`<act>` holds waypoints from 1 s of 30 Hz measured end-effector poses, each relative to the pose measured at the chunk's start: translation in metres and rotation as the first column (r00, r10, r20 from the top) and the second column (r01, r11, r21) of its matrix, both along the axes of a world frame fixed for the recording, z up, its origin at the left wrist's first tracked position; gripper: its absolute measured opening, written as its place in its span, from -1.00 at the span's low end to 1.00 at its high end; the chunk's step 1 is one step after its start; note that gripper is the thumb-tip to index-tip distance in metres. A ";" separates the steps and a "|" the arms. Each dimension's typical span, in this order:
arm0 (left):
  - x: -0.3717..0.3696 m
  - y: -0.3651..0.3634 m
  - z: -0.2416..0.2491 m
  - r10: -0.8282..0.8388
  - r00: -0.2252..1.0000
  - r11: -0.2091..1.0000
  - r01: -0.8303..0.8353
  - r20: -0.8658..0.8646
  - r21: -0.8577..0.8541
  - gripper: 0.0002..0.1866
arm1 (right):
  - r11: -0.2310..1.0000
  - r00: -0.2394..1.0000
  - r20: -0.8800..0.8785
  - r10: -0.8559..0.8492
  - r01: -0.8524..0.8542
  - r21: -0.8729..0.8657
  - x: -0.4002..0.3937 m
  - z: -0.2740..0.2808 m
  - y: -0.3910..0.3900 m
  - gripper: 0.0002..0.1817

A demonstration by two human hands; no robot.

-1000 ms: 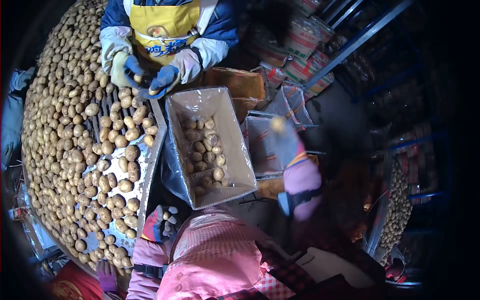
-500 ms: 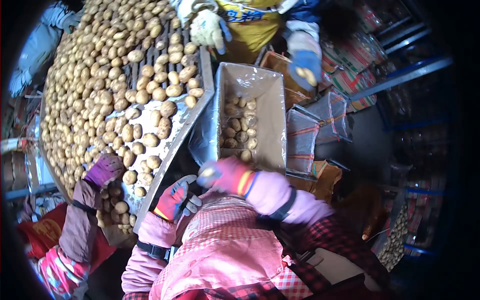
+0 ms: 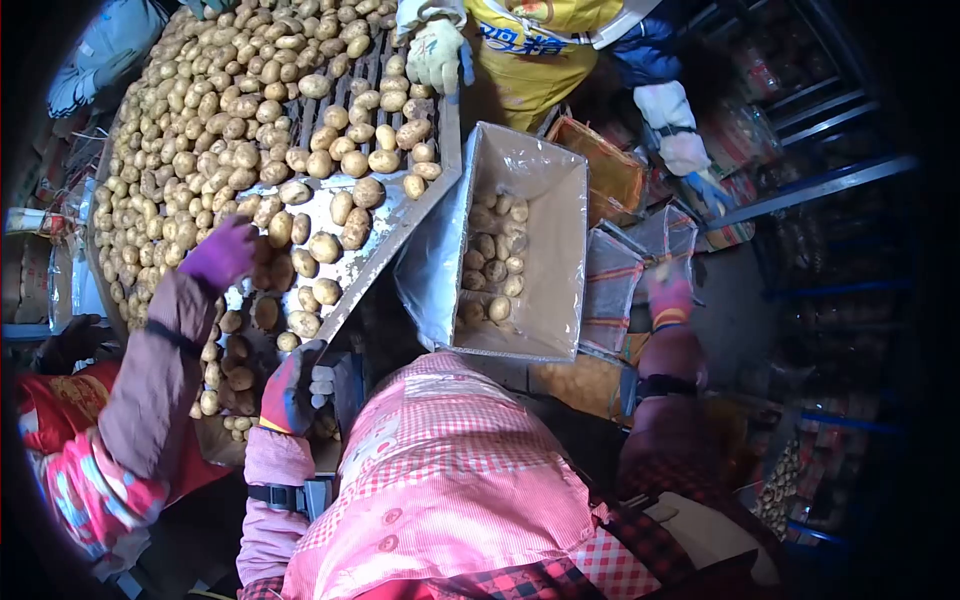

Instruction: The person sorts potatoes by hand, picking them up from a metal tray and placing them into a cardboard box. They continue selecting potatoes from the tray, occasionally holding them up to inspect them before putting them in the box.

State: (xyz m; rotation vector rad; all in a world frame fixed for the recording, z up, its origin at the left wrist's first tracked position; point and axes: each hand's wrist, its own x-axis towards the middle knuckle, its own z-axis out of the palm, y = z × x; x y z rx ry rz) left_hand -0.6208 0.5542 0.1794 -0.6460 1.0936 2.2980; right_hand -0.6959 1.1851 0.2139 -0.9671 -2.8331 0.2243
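Observation:
My left hand, in a red and grey glove, is beside the lower edge of the sorting table; its thumb and fingers are apart and no object shows in them. Smeared by motion, my right hand reaches out to the right, closed on a pale potato. Below it are clear bags with orange stripes. Between my hands stands a plastic-lined carton with several potatoes in its bottom. Many potatoes cover the table.
A co-worker's purple-gloved hand is among the potatoes at left. Across the table, another person in a yellow apron has a white-gloved hand at the table edge and a blue-gloved hand at right. An orange-brown crate stands behind the carton.
My right hand has swung from beside the carton's near end out to the right over the bags. My left hand has shifted left and slightly down. The co-worker's purple glove has moved further up the table.

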 end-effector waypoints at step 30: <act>0.075 -0.058 -0.040 0.316 0.944 0.944 -0.323 0.096 0.063 -0.40 | 0.253 0.246 0.259 0.934 -0.968 0.007 -0.143 -0.081 -0.469 -0.05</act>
